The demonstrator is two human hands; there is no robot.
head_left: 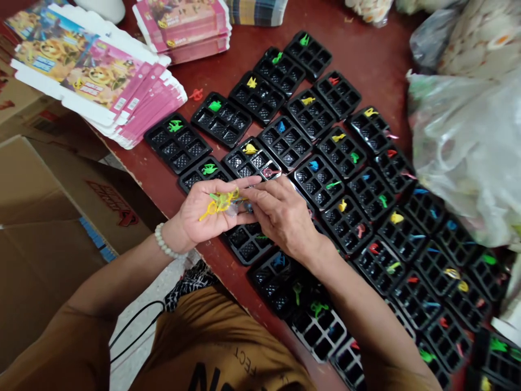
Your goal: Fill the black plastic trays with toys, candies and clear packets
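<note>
Several small yellow plastic pieces (223, 201) lie in your left hand (202, 200), which is palm up and loosely cupped, its fingers stretched out rather than curled over them. Your right hand (283, 214) bends across those fingers with thumb and fingertips drawn together; the view hides whether it pinches anything. The pieces look very light, fairly stiff and smooth, so they probably slip or tangle easily, and their thin parts could snap; a fingertip pinch on the thickest part seems safest. Between your body and right forearm, the near tray (313, 328) holds a green piece (318, 309). Beyond the hands, more black trays spread over the bench (228, 60), each split into small compartments; most show one or two coloured pieces, as with the green figure (175, 126) in the leftmost tray (179, 145). Farther off, a red piece (196, 95) lies loose near the printed cartons (97, 76), and a translucent plastic bag (459, 141) slumps to the right.
</note>
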